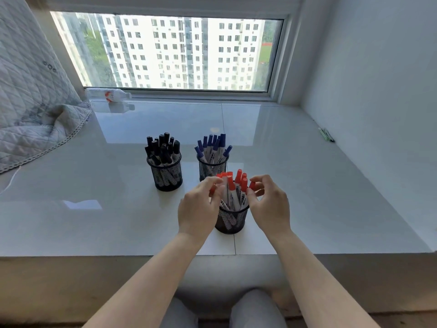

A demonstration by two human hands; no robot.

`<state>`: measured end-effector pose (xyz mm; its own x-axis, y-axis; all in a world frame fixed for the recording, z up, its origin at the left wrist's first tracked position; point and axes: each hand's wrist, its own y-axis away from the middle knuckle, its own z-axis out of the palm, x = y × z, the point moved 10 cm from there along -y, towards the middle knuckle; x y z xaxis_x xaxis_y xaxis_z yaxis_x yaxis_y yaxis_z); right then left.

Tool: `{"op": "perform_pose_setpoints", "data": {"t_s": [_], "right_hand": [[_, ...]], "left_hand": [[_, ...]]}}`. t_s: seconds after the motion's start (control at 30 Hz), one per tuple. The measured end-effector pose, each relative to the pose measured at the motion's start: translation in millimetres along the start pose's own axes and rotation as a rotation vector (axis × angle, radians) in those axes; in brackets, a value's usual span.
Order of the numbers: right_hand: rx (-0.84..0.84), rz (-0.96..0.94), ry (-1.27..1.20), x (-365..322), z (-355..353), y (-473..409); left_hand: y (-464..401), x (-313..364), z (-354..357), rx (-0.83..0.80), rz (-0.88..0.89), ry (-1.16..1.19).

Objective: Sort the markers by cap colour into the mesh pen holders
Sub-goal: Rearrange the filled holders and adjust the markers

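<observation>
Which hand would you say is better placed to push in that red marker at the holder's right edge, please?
Probably the right hand: its fingers already touch that red marker at the holder rim, while the left hand is across the bundle.
</observation>
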<state>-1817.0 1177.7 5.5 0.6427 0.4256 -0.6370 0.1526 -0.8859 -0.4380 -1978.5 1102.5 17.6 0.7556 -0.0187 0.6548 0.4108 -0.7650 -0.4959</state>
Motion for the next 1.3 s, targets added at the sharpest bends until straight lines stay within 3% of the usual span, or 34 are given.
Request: {"op": "perform_pose_setpoints", "data": {"t_s": [0.13,0.23,0.43,0.53,0.67,0.77,1.3], "right_hand": [[-0.006,-0.029,0.000,-5.4,0.0,-1.1],[0.005,-0.051,-0.001,-8.7,-3.6,-3.3],[0.024,-0.113,-0.030,-22.4,-6.4,-13.7],[-0.095,-0.150,-0.010,-33.6,1.8,-30.9],[-0.415,-0.204,0.123,-45.7,30.7,-44.2],[-0.538,-0.220,0.239,-47.1,46.7,-44.5],[-0.580,-0.055,0.134,-30.9,56.1,-44.0]], "left_hand": [[5.7,5.8,15.3,-0.084,0.112,-0.148],[5.4,0.9,18.3,-0.106,0.085,-0.160],[-3.5,-17.0,7.5,-0.043,-0.141,0.140],[-13.2,-21.6,7.3,-0.069,-0.143,0.094],[-25.2,-28.3,23.1,-0.222,-0.132,-0.019],[-29.7,-34.7,34.6,-0.313,-0.190,-0.026],[-32.3,-32.8,41.8,-0.288,-0.179,-0.124]]}}
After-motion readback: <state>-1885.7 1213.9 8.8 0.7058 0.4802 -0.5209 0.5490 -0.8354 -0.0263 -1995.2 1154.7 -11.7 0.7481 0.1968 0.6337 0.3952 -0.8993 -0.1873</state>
